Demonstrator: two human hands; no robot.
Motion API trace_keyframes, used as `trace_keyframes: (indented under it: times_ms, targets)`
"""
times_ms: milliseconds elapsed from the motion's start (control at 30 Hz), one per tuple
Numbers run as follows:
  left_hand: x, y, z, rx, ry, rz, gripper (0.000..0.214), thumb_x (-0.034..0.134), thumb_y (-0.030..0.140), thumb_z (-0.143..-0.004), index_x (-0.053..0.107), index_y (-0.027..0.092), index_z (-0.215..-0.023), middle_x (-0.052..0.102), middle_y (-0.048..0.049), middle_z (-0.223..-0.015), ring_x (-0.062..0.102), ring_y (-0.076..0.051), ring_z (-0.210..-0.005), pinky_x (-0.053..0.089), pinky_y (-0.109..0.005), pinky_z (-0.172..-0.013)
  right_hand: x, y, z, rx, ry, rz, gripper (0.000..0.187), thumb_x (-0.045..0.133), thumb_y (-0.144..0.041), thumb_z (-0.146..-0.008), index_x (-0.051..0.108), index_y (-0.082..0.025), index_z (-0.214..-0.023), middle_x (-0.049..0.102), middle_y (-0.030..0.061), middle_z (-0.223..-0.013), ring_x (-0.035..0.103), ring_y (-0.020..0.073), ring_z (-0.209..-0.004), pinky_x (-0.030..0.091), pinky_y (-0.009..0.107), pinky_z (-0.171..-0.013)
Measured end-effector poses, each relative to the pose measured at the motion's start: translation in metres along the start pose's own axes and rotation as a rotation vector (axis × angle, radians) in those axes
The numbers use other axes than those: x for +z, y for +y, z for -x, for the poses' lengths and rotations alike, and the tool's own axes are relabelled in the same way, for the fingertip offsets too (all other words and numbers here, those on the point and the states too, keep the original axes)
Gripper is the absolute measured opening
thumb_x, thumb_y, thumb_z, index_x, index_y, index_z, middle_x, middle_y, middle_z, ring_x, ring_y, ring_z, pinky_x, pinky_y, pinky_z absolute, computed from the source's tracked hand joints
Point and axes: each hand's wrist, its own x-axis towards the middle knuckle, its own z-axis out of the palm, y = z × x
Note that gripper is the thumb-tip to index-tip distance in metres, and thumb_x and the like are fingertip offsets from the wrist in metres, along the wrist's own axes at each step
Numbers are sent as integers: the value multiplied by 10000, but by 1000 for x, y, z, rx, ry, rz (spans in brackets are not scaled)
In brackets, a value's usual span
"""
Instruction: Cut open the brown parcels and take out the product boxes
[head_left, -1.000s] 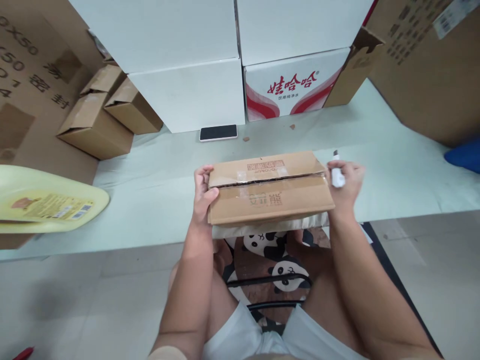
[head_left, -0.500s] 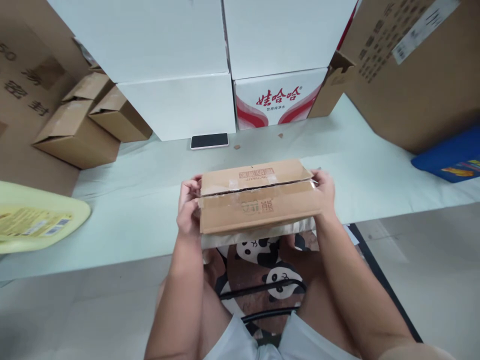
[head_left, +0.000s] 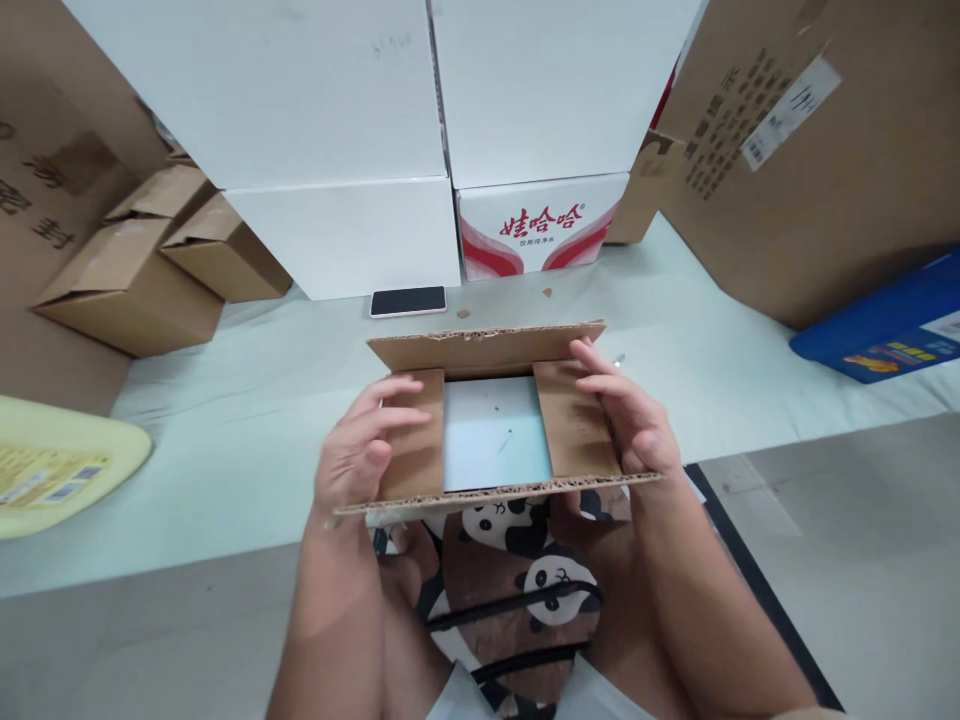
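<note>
A brown cardboard box point(head_left: 487, 350) rests at the table's near edge in front of me, its two long top flaps standing apart. Its short flaps lie folded inward at either end. Between them shows a flat, pale white-blue surface point(head_left: 495, 435) with a few dark specks. My left hand point(head_left: 356, 445) is at the left end, fingers apart and stretched over the left short flap. At the opposite end my right hand point(head_left: 630, 415) has its fingers spread above the right short flap, close to the rear flap. Neither hand is closed on anything.
A phone point(head_left: 409, 302) lies behind the box, near small cardboard scraps. White cartons point(head_left: 345, 240) and a red-and-white carton point(head_left: 536, 235) stand at the back. Small brown boxes point(head_left: 135, 290) are left; a yellow bottle point(head_left: 67, 465) and a blue container point(head_left: 885, 320) flank the table.
The box's long top flaps, closed before, now stand apart and show the inside. Both hands have shifted from holding its ends to over the short flaps with fingers spread.
</note>
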Motion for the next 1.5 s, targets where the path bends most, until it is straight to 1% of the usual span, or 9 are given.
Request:
trace_keyframes:
  times_ms: [100, 233, 533, 667, 900, 1000, 1100, 1267, 1500]
  targets:
    - [-6, -3, 2, -49, -293, -114, 614, 312, 632, -1004, 840, 322, -954, 596, -63, -1453, 396, -344, -1423, 236, -605, -1254, -6, -5, -4, -9, -252, 134, 615, 319, -722, -957, 776, -366, -1163, 583, -11, -1513, 281, 300, -1576, 152, 569, -1303]
    - [-9, -6, 6, -100, -317, -183, 715, 217, 661, -996, 836, 314, -908, 542, -33, -1486, 359, -334, -1428, 175, -584, -1292, -11, -7, -5, 1, -444, 197, 691, 191, -641, -995, 792, -318, -1101, 599, -5, -1492, 263, 315, -1569, 30, 576, -1309]
    - [-7, -3, 10, -33, -162, -80, 619, 300, 640, -993, 774, 253, -904, 491, -76, -1477, 438, -316, -1390, 276, -542, -1271, -3, -15, 7, -194, 115, 175, 300, 477, -468, -950, 575, -242, -778, 724, 53, -1091, 567, 332, -1347, 308, 613, -1239]
    - [-6, 0, 9, 25, -100, 10, 484, 459, 666, -948, 681, 236, -929, 521, -104, -1416, 517, -310, -1316, 406, -520, -1177, -32, -31, 5, -197, 129, 285, 259, 542, -310, -943, 577, -235, -698, 694, 30, -828, 703, 257, -1027, 472, 528, -1118]
    - [-7, 10, 10, -21, -105, 72, 518, 650, 725, -798, 503, 254, -957, 476, -100, -1419, 473, -320, -1340, 402, -525, -1147, -58, -79, -34, 126, -524, 1041, 310, 528, -470, -955, 710, -246, -842, 760, 72, -892, 711, 256, -788, 549, 376, -623]
    - [-11, 19, 10, -65, -154, 62, 514, 757, 580, -723, 442, 259, -971, 417, -100, -1462, 435, -333, -1365, 411, -521, -1129, -40, -83, -54, 81, -829, 1179, 287, 562, -400, -912, 715, -236, -1091, 756, 99, -1077, 717, 285, -940, 581, 419, -766]
    - [-15, 27, 10, -95, -214, -1, 469, 751, 320, -685, 395, 260, -984, 377, -108, -1497, 393, -336, -1419, 405, -524, -1136, -20, -78, -66, 43, -1035, 1287, 624, 655, -334, -820, 567, -228, -1429, 667, 131, -1355, 680, 337, -1146, 567, 479, -922]
    - [-17, 32, 10, -79, -228, -36, 396, 619, 171, -694, 367, 258, -987, 372, -129, -1506, 356, -324, -1475, 395, -537, -1153, 5, -73, -72, -141, -1246, 1429, 835, 717, -296, -772, 423, -351, -1551, 489, 153, -1550, 682, 355, -1102, 559, 447, -805]
    - [-12, 26, 12, -56, -192, 20, 407, 574, 146, -674, 379, 260, -1012, 365, -125, -1523, 348, -315, -1487, 376, -545, -1172, 26, -72, -76, -196, -1265, 1433, 939, 745, -447, -744, 361, -285, -1586, 610, 188, -1280, 649, 352, -1019, 506, 445, -829]
